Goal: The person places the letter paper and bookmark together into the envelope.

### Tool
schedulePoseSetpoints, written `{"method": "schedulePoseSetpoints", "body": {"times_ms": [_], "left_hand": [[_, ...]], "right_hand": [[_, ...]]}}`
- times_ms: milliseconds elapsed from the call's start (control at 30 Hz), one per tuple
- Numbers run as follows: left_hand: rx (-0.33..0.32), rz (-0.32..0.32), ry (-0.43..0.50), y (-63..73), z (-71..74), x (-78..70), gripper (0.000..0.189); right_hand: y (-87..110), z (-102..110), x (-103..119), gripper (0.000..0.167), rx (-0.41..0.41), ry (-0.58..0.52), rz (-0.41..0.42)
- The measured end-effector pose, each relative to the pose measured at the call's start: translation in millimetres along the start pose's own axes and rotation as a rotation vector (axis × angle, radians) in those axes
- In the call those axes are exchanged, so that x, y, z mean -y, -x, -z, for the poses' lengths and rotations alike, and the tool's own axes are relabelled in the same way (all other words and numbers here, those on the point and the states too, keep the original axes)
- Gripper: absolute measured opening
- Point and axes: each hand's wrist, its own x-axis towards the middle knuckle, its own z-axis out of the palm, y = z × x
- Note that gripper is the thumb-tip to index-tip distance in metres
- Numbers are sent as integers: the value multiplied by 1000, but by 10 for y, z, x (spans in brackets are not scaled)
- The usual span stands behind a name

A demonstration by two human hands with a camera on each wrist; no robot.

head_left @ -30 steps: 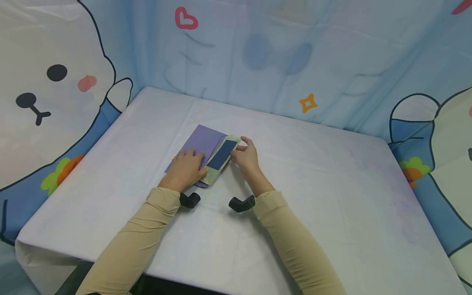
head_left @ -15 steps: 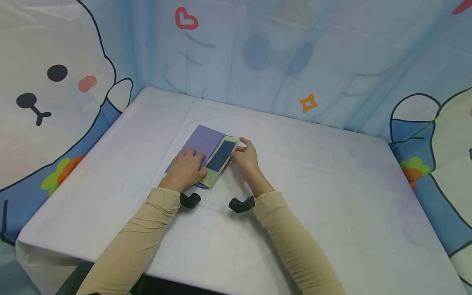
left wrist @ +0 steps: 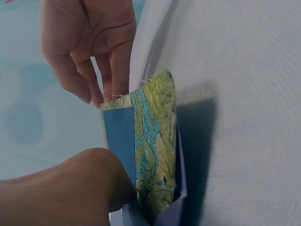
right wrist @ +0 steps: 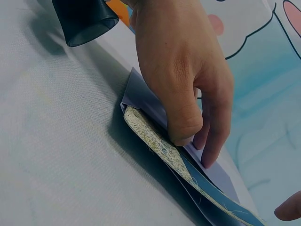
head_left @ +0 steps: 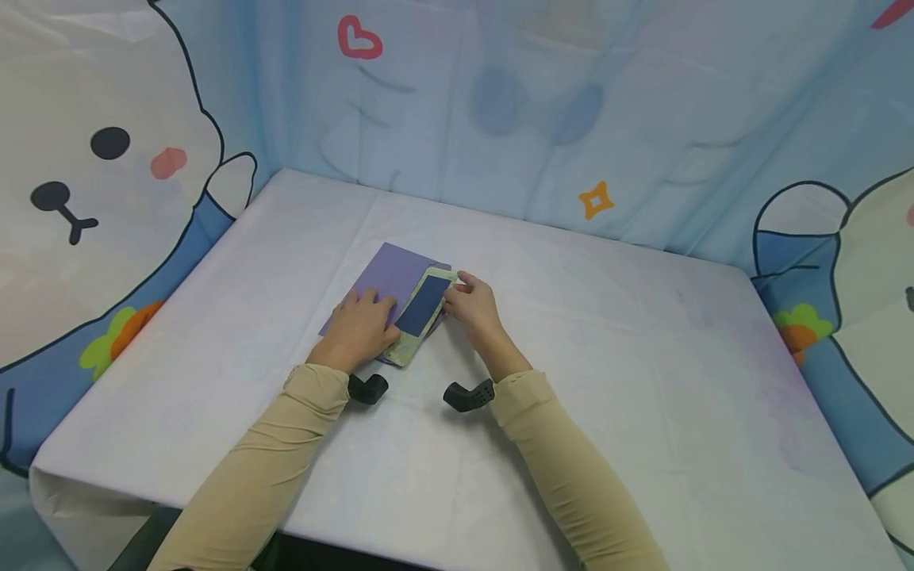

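A flat purple folder (head_left: 396, 274) lies spread on the table. Over its right part sits a slim green patterned card (head_left: 407, 346) with a dark blue panel and frayed edges, its far end tilted up. My left hand (head_left: 357, 327) rests its fingers on the folder, its thumb pressing the card's near end; the right wrist view shows this left hand (right wrist: 183, 70) from close by. At the card's far right corner, my right hand (head_left: 474, 305) holds the edge with bent fingers. In the left wrist view the right hand's fingertips (left wrist: 96, 99) meet that frayed edge.
A white cloth covers the table (head_left: 643, 381). Behind it hangs a blue curtain (head_left: 428, 103) with cartoon figures. Black wrist devices, one at the left wrist (head_left: 367, 388) and one at the right wrist (head_left: 468, 395), stand out between the forearms.
The card's far end has shifted left and slightly toward me, along with my right hand, showing more of the folder's right edge. My left hand has stayed in place.
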Motion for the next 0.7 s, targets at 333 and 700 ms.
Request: {"method": "schedulePoseSetpoints", "body": {"times_ms": [333,700], "left_hand": [[7,8,-2,-4,-3,-2,50],[20,16,-8,-6,2,-1,51]], "right_hand": [[-1,13,-19,64,23,35,-32],[-11,-10,-39,63,23,-50,-51]]}}
